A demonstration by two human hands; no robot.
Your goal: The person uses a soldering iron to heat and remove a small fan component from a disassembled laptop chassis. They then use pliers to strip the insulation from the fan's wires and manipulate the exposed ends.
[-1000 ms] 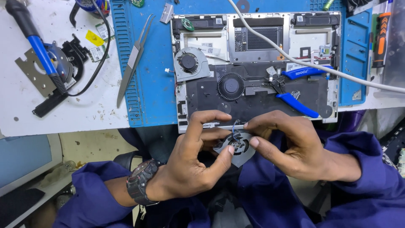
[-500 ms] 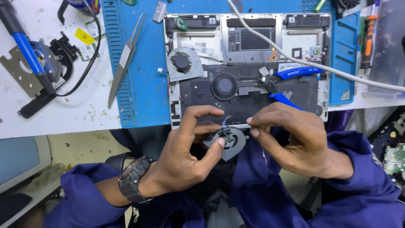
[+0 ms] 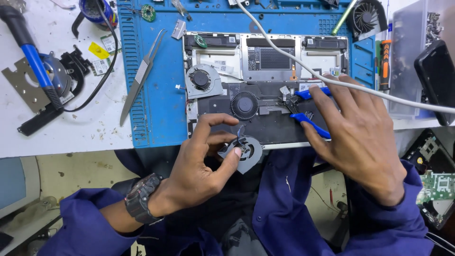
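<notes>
Bright, even overhead light, soft shadows (slight blur at the edges)

I've got the small cooling fan (image 3: 246, 152) pinched at its near edge in my left hand (image 3: 201, 163): a flat, round grey housing with dark blades around a central hub, tilted face-up just off the front edge of the opened laptop. The blue-handled cutters (image 3: 305, 108) lie on the laptop's dark board, handles splayed, with my right hand (image 3: 360, 135) spread over them, fingertips touching the handles.
</notes>
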